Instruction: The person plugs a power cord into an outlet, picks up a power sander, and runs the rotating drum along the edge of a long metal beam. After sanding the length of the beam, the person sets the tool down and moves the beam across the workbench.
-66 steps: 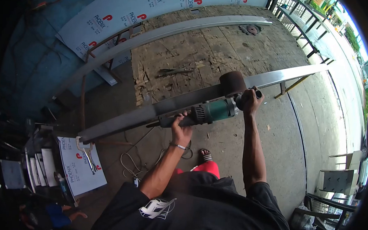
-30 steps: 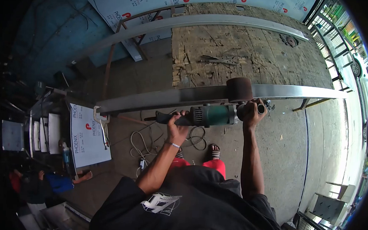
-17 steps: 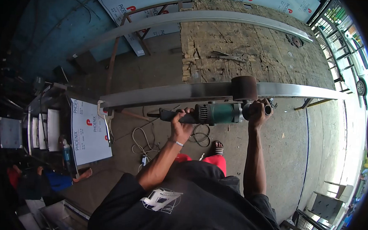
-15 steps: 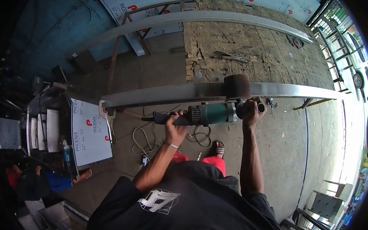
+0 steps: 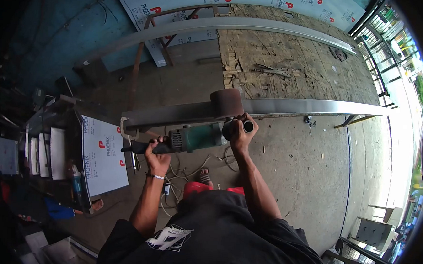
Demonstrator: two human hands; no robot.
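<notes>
A green power tool (image 5: 203,137) with a broad brown sanding drum (image 5: 226,103) lies across my front. Its black rear handle is in my left hand (image 5: 157,155), fingers wrapped round it. My right hand (image 5: 243,132) grips the tube-shaped front handle (image 5: 248,126) beside the drum. The drum rests against the near long metal bar (image 5: 313,107), whose left end is held by a clamp (image 5: 128,127). Whether the drum is spinning cannot be told.
A second metal bar (image 5: 284,29) runs along the far side of a worn wooden board (image 5: 301,55). Pliers (image 5: 274,71) lie on the board. Cables (image 5: 170,182) loop on the floor near my feet. Another person's foot (image 5: 97,204) shows at lower left.
Both hands and the power tool have moved left along the near bar, the drum with them. The view has shifted slightly.
</notes>
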